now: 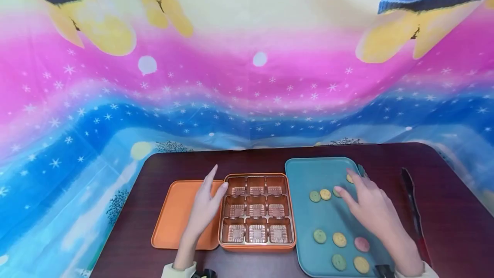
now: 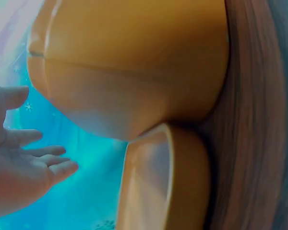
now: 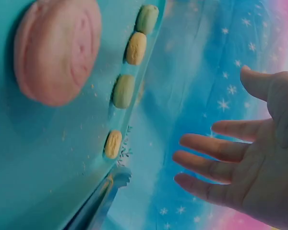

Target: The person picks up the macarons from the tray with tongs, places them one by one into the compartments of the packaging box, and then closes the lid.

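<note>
My left hand [image 1: 204, 207] is held over the orange lid [image 1: 175, 213], beside the left edge of a square orange box [image 1: 257, 248] with a copper-coloured insert of several square compartments. Its fingers are extended, and the left wrist view shows the palm with nothing in it. Over the teal tray [image 1: 308, 231] is my right hand [image 1: 374, 207], fingers spread and holding nothing. Several macarons lie on that tray: a pink macaron [image 1: 362, 244], green ones such as this green macaron [image 1: 319, 236], and yellow ones such as this yellow macaron [image 1: 339, 240]. The hand partly hides the upper row.
Metal tongs [image 3: 103, 196] lie by the tray's far edge, mostly hidden by the right hand in the head view. A long dark utensil [image 1: 411, 200] with a red end rests right of the tray. A patterned cloth [image 1: 247, 76] hangs behind the dark wooden table [image 1: 127, 235].
</note>
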### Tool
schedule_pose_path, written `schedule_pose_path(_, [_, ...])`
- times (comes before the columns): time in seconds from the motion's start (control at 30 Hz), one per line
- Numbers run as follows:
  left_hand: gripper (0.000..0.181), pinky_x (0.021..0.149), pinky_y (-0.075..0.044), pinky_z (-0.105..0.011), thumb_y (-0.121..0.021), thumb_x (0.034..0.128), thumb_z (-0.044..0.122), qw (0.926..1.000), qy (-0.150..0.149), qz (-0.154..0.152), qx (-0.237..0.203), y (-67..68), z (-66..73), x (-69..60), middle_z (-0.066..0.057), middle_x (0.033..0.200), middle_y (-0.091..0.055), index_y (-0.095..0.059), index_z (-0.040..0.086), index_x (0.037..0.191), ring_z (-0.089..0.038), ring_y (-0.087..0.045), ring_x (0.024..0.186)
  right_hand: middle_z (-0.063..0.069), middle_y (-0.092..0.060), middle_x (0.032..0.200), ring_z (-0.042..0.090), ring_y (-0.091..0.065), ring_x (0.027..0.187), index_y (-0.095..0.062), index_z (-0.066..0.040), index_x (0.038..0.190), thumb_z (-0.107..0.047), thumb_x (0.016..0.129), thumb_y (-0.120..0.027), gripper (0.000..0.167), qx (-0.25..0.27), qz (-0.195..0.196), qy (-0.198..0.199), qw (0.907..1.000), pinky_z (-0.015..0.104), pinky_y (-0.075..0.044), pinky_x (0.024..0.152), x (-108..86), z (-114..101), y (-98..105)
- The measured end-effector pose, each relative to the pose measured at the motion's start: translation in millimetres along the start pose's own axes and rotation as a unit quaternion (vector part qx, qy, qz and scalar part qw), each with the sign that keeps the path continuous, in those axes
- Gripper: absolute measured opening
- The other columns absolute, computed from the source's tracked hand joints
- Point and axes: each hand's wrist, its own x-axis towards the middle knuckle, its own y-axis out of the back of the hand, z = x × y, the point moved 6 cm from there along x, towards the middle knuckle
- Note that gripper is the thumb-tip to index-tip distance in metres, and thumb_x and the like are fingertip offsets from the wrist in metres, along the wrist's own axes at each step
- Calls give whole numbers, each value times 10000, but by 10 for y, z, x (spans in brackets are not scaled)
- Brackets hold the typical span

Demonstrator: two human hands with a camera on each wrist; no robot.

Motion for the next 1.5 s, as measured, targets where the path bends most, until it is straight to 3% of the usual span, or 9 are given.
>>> schedule_pose_path(0.13, [604,1190,-285,-536,-558,1090,248,9945,208,-105,-1019,-71,-54,6,-171,1654,-324,-317,112,1628,-349,-311,1513,406,-581,1269,571,-616,1018,-452,115,1463,-393,1047,-618,677,55,-178,-420,9989,665,-511,734,-16,109,76])
schedule_pose_path(0.23, [578,1178,-302,-551,-550,1088,169,9909,349,-97,-1296,-156,-91,-2,-206,1634,-348,-331,67,1614,-361,-321,1507,407,-583,1254,584,-595,1037,-445,115,1462,-407,1057,-594,677,-4,-101,-626,9980,682,-484,740,-59,245,168])
schedule_pose_path(0.37, [575,1175,-302,-550,-539,1073,73,9893,471,32,-1378,-243,-114,-33,-230,1636,-328,-328,21,1605,-389,-296,1511,406,-586,1225,598,-584,1002,-440,110,1458,-433,1067,-558,680,-39,-19,-974,9952,689,-449,723,-150,478,291])
schedule_pose_path(0.6, [580,1195,-257,-540,-481,1034,-76,9890,532,180,-1369,-287,-170,-14,-235,1663,-260,-341,-6,1592,-375,-213,1539,414,-590,1198,610,-584,979,-389,160,1456,-476,1080,-498,747,-137,-242,-1452,9890,679,-445,702,-200,859,423])
schedule_pose_path(0.8, [575,1213,-205,-545,-452,1041,-82,9875,705,151,-1404,-306,-241,-16,-223,1678,-225,-339,7,1597,-376,-182,1547,419,-594,1125,543,-626,830,-359,221,1420,-510,1078,-478,816,-170,-541,-1700,9838,586,-476,597,-256,1079,452])
schedule_pose_path(0.93, [582,1220,-183,-546,-451,1041,-75,9859,738,93,-1500,-331,-255,-17,-222,1681,-216,-326,9,1603,-384,-167,1549,429,-577,1082,527,-617,801,-353,239,1395,-550,1069,-467,861,-315,-536,-1945,9789,587,-485,614,-332,1188,475])
schedule_pose_path(1.23, [572,1230,-174,-534,-438,1051,-63,9841,744,155,-1608,-354,-233,7,-197,1686,-225,-330,25,1605,-362,-155,1558,474,-529,1125,601,-571,907,-339,248,1383,-566,1063,-467,884,-495,-466,-2173,9737,667,-466,732,-471,1423,561])
schedule_pose_path(1.33, [570,1229,-174,-535,-431,1053,-64,9835,763,136,-1633,-359,-258,-14,-199,1686,-222,-320,14,1606,-362,-150,1559,500,-491,1157,635,-548,946,-317,265,1387,-563,1060,-476,905,-519,-637,-2272,9704,689,-466,756,-522,1502,526])
schedule_pose_path(1.5, [562,1229,-174,-535,-419,1054,-67,9815,717,139,-1768,-362,-276,-27,-216,1682,-224,-310,-10,1603,-362,-146,1560,565,-363,1254,707,-455,1079,-238,319,1397,-602,1043,-483,1016,-492,-1314,-2376,9612,733,-437,852,-612,1603,391])
